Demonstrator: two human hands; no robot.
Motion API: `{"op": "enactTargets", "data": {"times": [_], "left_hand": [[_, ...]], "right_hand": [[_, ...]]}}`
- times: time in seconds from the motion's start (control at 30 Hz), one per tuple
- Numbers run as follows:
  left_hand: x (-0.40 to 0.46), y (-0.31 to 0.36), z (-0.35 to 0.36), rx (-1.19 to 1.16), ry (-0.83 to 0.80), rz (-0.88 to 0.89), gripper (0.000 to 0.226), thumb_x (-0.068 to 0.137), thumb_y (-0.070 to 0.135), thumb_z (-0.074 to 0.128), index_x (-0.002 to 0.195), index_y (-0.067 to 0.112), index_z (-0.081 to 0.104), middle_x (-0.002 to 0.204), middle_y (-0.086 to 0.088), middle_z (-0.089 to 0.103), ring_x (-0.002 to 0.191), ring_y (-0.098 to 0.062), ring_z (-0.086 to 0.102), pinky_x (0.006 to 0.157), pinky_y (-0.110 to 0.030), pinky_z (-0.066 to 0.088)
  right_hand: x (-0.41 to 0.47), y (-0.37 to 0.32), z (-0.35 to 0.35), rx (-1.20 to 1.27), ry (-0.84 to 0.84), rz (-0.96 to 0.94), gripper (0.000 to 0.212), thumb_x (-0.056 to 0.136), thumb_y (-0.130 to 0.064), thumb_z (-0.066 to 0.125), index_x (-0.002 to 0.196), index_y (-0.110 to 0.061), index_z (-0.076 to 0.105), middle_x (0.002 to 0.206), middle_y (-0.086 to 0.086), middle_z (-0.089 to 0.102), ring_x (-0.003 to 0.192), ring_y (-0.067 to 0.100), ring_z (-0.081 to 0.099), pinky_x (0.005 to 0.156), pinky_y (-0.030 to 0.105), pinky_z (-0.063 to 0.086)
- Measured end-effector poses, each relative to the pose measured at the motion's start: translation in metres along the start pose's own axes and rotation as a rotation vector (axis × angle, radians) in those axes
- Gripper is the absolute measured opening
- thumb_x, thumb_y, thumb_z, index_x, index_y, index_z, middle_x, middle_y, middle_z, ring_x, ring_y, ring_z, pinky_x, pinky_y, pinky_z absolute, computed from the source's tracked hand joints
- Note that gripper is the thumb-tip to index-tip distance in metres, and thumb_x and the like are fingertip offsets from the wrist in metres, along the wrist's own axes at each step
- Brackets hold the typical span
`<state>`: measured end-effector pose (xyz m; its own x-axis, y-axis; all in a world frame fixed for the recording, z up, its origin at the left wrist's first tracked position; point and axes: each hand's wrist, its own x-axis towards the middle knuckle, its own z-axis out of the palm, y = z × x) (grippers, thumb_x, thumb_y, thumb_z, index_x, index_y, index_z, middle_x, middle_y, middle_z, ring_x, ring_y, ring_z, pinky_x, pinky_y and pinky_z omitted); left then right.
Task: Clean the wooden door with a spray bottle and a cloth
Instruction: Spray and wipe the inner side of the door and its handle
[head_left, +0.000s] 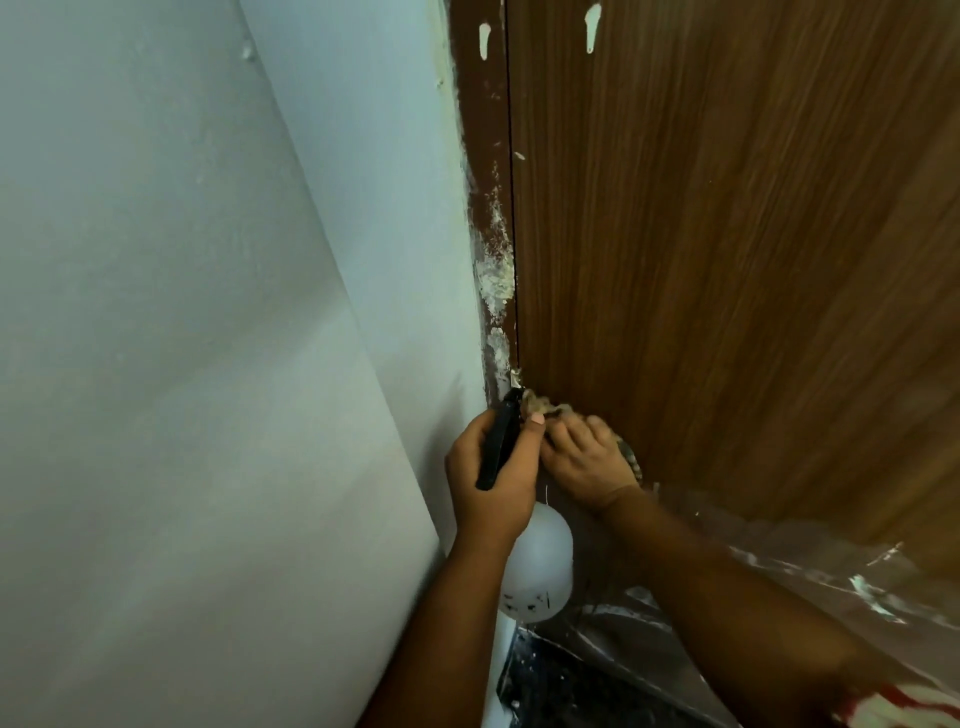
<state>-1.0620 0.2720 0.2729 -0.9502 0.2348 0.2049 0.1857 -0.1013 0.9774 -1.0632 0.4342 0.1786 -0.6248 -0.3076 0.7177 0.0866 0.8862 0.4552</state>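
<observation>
Low in the middle of the frame, the left hand (491, 467) is wrapped around the black head of the bottle (537, 566), whose white body hangs below the wrist. Just beside it, on the right, the right hand (587, 460) presses the cloth (631, 457) against the door (727, 260), with the fingers bent over it. The two hands are almost touching, near the lower left corner of the door, where it meets the frame (480, 156).

The frame carries many white paint smears, and some white drips sit on the door in the upper part of the picture. I think the wiping is now at the bottom edge.

The risks I see: the nozzle points very near to the right hand, so a spray could wet the fingers instead of the wood. Liquid could also run down onto the plastic sheet (779, 561) at lower right and make it slippery.
</observation>
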Motion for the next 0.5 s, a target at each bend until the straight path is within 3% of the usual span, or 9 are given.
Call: {"op": "enactTargets", "data": {"times": [0.1,0.17,0.27,0.37,0.5], "left_hand": [[0.003,-0.001,0.001,-0.010,0.011,-0.069,0.033,0.076,0.050,0.070,0.090,0.021,0.075,0.071,0.009,0.070,0.070,-0.008,0.067,0.062,-0.018,0.051],[0.003,-0.001,0.002,0.016,0.002,-0.061,0.039,0.076,0.049,0.070,0.096,0.016,0.075,0.075,0.007,0.071,0.075,-0.013,0.068,0.066,-0.022,0.053],[-0.005,-0.005,0.005,0.052,-0.053,-0.060,0.027,0.080,0.043,0.072,0.095,0.020,0.076,0.078,0.007,0.073,0.078,-0.014,0.069,0.070,-0.027,0.056],[-0.015,-0.009,0.011,0.135,-0.101,-0.003,0.007,0.084,0.039,0.073,0.085,0.032,0.072,0.076,0.013,0.073,0.074,-0.006,0.070,0.064,-0.015,0.052],[-0.021,-0.015,0.021,0.142,-0.122,-0.076,0.007,0.090,0.032,0.076,0.085,0.031,0.071,0.075,0.012,0.073,0.071,-0.005,0.069,0.058,-0.010,0.049]], "right_hand": [[-0.023,-0.008,-0.005,0.073,-0.315,-0.145,0.045,0.068,-0.034,0.078,0.110,-0.017,0.074,0.107,0.006,0.069,0.099,0.026,0.064,0.077,0.034,0.053],[-0.016,-0.004,-0.009,0.046,-0.386,-0.190,0.044,0.069,-0.036,0.077,0.109,-0.019,0.074,0.110,0.004,0.068,0.101,0.024,0.064,0.078,0.034,0.052],[-0.014,0.006,-0.020,-0.039,-0.408,-0.251,0.037,0.076,-0.035,0.064,0.109,-0.023,0.075,0.117,0.003,0.067,0.107,0.022,0.060,0.081,0.036,0.049],[-0.032,0.028,-0.035,-0.071,-0.365,-0.192,0.039,0.087,-0.029,0.048,0.117,-0.022,0.071,0.119,0.002,0.067,0.109,0.022,0.056,0.080,0.037,0.050],[-0.091,0.069,-0.063,-0.183,-0.244,-0.102,0.045,0.096,-0.028,0.040,0.138,-0.022,0.056,0.127,0.000,0.060,0.112,0.021,0.052,0.085,0.039,0.042]]}}
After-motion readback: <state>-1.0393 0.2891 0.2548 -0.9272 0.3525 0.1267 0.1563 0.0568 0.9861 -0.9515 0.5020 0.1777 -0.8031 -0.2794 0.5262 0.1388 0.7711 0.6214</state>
